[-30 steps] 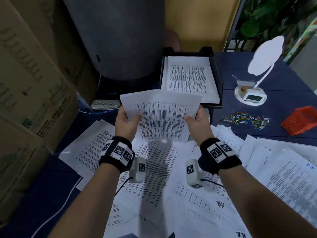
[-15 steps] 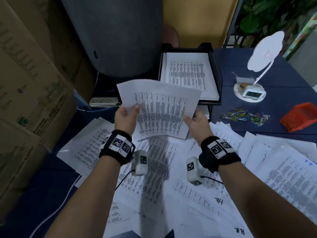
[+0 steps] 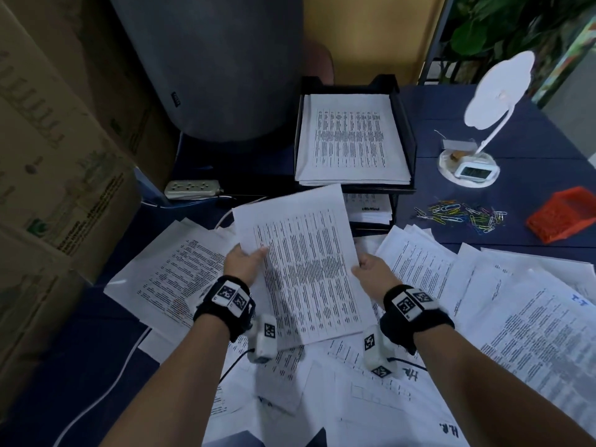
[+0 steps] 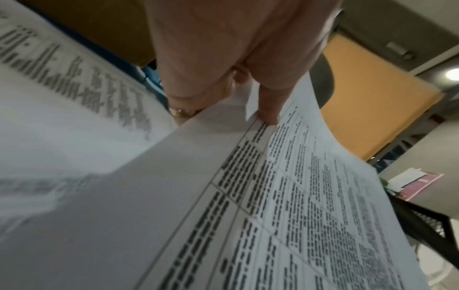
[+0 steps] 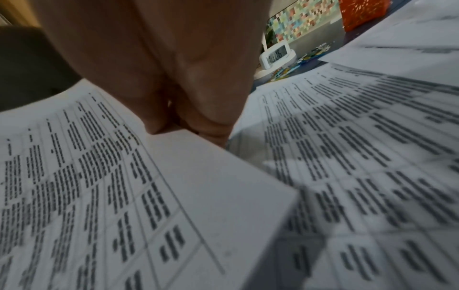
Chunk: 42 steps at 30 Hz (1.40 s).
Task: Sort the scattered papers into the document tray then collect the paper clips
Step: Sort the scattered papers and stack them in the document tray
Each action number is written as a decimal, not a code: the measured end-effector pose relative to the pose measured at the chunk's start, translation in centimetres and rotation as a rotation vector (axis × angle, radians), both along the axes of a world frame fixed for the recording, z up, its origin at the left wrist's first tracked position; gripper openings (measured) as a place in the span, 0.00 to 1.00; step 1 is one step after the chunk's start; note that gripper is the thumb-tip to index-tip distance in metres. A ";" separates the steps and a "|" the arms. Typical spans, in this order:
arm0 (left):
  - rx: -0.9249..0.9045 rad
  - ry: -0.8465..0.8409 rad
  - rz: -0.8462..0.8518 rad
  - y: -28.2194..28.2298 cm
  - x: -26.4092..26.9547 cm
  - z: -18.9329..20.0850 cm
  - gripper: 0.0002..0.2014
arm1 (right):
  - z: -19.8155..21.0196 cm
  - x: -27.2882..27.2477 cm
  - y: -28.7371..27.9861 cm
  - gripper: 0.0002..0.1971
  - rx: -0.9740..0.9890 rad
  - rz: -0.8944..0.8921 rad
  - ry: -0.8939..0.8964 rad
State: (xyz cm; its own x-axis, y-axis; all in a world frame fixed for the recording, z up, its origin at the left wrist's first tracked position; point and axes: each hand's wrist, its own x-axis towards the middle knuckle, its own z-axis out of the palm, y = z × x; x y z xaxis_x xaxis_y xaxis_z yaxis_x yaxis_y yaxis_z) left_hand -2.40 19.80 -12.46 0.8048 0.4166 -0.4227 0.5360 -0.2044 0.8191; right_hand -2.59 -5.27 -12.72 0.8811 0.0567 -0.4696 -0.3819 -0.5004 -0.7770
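Observation:
A printed sheet (image 3: 303, 262) is held flat above the scattered papers (image 3: 180, 272), its far edge close to the black document tray (image 3: 407, 137). My left hand (image 3: 246, 261) pinches its left edge, thumb on top; my right hand (image 3: 367, 269) pinches its right edge. In the left wrist view the held sheet (image 4: 285, 206) runs out from under the thumb (image 4: 269, 111). In the right wrist view the same sheet (image 5: 99, 186) is clamped between thumb and fingers. The tray's top tier holds a paper stack (image 3: 351, 140). Coloured paper clips (image 3: 461, 214) lie in a loose pile right of the tray.
An orange mesh basket (image 3: 561, 217) lies right of the clips. A white lamp with a clock base (image 3: 471, 169) stands behind them. Cardboard boxes (image 3: 54, 150) and a grey cylinder (image 3: 209, 59) crowd the left and back. A power strip (image 3: 192, 188) lies left of the tray.
The sheet, held up tilted toward me before, has come down flatter and a little right; both hands kept their hold. The head view has dipped slightly.

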 end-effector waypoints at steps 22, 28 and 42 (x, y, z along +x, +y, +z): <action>-0.275 0.279 -0.385 -4.9 0.8 0.1 0.19 | 1.0 4.4 -5.3 0.16 0.006 -0.435 -0.035; -0.221 0.160 -0.358 -5.5 3.1 0.5 0.25 | 2.0 6.5 -5.1 0.09 0.089 -0.440 -0.103; -0.222 -0.050 -0.117 -8.5 11.6 0.0 0.11 | 0.5 10.5 -5.1 0.07 0.393 -0.618 -0.071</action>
State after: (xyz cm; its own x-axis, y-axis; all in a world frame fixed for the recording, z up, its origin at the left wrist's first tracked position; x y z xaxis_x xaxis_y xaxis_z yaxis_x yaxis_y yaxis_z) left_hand 9.20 11.28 -12.42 0.8644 0.2207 -0.4517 0.4768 -0.0752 0.8758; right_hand 7.94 -10.40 -12.22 0.8341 -0.3080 -0.4577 -0.4464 0.1108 -0.8880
